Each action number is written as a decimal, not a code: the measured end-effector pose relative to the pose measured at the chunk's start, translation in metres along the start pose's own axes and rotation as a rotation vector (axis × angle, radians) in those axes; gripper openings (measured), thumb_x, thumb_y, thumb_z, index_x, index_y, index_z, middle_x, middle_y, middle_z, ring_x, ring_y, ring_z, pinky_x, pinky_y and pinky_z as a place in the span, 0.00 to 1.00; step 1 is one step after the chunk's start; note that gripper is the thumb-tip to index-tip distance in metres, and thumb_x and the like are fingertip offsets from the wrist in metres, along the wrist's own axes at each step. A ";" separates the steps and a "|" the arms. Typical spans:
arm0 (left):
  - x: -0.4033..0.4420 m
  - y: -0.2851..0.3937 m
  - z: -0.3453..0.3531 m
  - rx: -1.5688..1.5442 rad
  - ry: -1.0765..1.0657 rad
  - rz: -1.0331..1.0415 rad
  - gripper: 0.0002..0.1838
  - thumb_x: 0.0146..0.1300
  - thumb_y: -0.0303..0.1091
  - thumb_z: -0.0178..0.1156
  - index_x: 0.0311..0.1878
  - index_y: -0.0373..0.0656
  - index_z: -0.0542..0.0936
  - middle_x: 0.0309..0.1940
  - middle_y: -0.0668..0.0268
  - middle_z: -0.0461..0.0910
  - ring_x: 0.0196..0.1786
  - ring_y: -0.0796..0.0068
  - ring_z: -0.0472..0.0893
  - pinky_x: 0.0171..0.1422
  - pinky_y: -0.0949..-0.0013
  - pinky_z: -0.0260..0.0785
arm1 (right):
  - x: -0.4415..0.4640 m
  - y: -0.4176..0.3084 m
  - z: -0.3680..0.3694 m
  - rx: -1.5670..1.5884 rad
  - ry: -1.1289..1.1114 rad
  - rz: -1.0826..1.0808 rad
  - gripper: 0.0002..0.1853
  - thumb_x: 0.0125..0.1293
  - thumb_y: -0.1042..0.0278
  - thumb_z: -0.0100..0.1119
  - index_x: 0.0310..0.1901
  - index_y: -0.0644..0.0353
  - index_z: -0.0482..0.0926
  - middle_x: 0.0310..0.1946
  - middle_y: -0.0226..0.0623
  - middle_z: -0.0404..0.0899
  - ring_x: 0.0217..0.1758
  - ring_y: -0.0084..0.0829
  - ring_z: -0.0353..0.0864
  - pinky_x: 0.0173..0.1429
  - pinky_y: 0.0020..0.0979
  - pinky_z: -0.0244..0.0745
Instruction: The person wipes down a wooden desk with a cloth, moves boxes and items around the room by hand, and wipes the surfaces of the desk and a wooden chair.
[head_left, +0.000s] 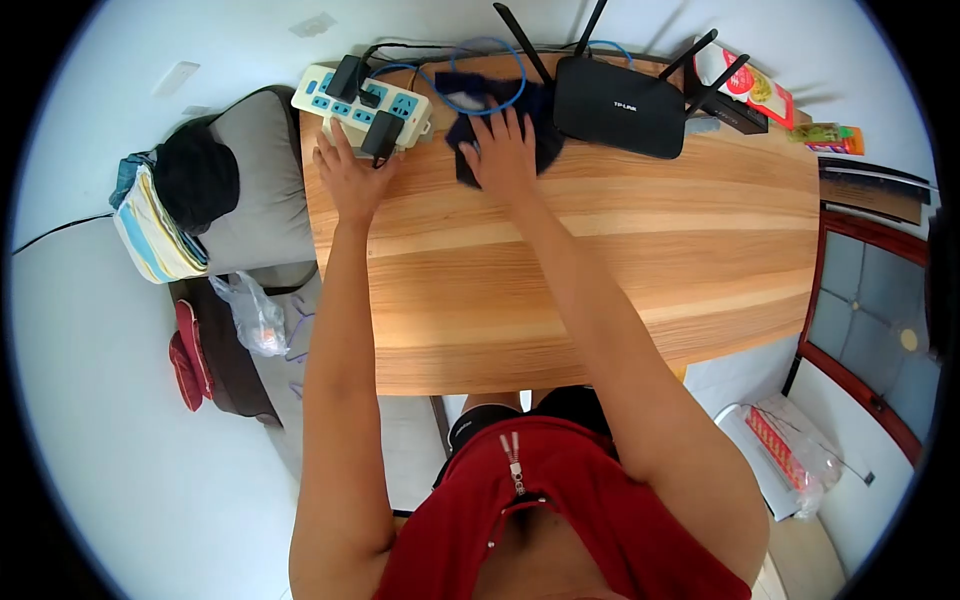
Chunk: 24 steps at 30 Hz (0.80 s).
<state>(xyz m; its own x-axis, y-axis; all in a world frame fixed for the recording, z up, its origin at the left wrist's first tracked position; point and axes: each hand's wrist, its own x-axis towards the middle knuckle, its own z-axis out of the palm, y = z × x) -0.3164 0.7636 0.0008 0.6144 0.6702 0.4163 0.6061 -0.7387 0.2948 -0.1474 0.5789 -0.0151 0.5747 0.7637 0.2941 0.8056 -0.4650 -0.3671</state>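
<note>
My left hand (352, 180) rests against the near edge of a white power strip (325, 102), its fingers spread and touching it. Two black power adapters (383, 134) are plugged into the strip, which has several blue sockets. To the right, my right hand (503, 158) lies flat with fingers apart on a crumpled dark navy cloth (545, 135). A blue network cable (522, 85) loops over the cloth just beyond my fingertips. Beside the cloth stands a black router (622, 108) with several raised antennas.
The wooden table (590, 260) meets the wall at the back. At its right rear are a red and white package (755, 88), a black box (735, 112) and a colourful packet (830, 138). A grey sofa (262, 180) bearing folded cloths stands left.
</note>
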 end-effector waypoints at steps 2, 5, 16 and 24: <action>-0.001 0.003 0.002 -0.014 0.006 -0.016 0.64 0.41 0.62 0.76 0.78 0.44 0.55 0.69 0.30 0.58 0.68 0.22 0.61 0.69 0.34 0.58 | -0.036 -0.005 -0.017 0.023 -0.017 -0.011 0.27 0.70 0.51 0.57 0.66 0.53 0.73 0.73 0.45 0.62 0.76 0.50 0.59 0.77 0.58 0.50; -0.002 0.016 0.003 -0.015 0.018 -0.070 0.64 0.40 0.63 0.76 0.77 0.45 0.57 0.68 0.31 0.60 0.66 0.21 0.62 0.68 0.33 0.59 | -0.090 -0.014 -0.053 0.037 -0.134 0.015 0.27 0.69 0.52 0.58 0.66 0.53 0.73 0.75 0.43 0.60 0.77 0.49 0.58 0.78 0.57 0.49; -0.009 0.130 0.033 -0.055 -0.057 -0.236 0.66 0.41 0.67 0.75 0.80 0.49 0.52 0.74 0.31 0.52 0.72 0.21 0.56 0.71 0.29 0.54 | -0.207 -0.016 -0.108 -0.006 -0.367 -0.057 0.28 0.66 0.52 0.61 0.66 0.51 0.73 0.77 0.42 0.57 0.80 0.49 0.54 0.78 0.59 0.46; -0.017 0.154 0.024 -0.240 -0.170 -0.208 0.62 0.49 0.61 0.74 0.80 0.45 0.52 0.76 0.35 0.50 0.77 0.29 0.50 0.75 0.34 0.46 | -0.156 -0.046 -0.071 0.094 -0.467 -0.363 0.28 0.67 0.50 0.60 0.67 0.50 0.73 0.77 0.40 0.56 0.80 0.48 0.52 0.80 0.59 0.46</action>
<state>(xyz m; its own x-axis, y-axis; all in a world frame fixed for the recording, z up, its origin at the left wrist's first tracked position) -0.2214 0.6403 0.0186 0.5783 0.7950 0.1829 0.6033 -0.5677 0.5601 -0.2640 0.4496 0.0191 0.1241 0.9923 0.0041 0.9101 -0.1122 -0.3989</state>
